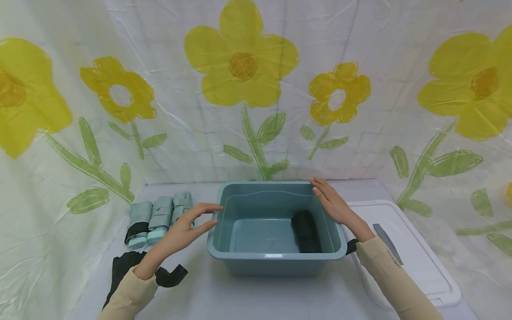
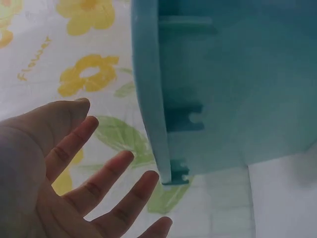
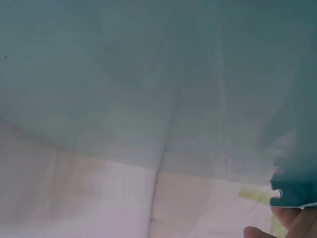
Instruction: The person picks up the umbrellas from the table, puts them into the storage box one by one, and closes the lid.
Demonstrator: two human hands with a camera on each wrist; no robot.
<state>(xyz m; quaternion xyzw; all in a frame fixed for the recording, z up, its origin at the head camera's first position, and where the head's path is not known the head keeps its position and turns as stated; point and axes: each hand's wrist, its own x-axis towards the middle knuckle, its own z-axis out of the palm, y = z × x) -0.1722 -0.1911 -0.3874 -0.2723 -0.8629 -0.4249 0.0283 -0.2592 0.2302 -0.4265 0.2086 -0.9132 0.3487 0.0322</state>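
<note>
A blue-green plastic bin (image 1: 272,265) stands upright on the table. Inside, against its right wall, lies a dark rolled bundle (image 1: 306,231). My left hand (image 1: 187,227) is at the bin's left rim, fingers spread and thumb apart, holding nothing. In the left wrist view that hand (image 2: 94,178) shows its palm beside the bin's outer wall (image 2: 237,99). Over the right rim lies my right hand (image 1: 332,201), its fingers fairly straight towards the far corner. Only a few right fingertips (image 3: 297,221) show in the right wrist view, by the rim's underside.
Several pale green rolled bundles (image 1: 161,213) lie side by side at the left, one with a black band. Nearer, a black cloth (image 1: 122,269) is partly behind the left forearm. A white lid (image 1: 416,249) lies at the right. A flowered curtain (image 1: 176,146) hangs behind the table.
</note>
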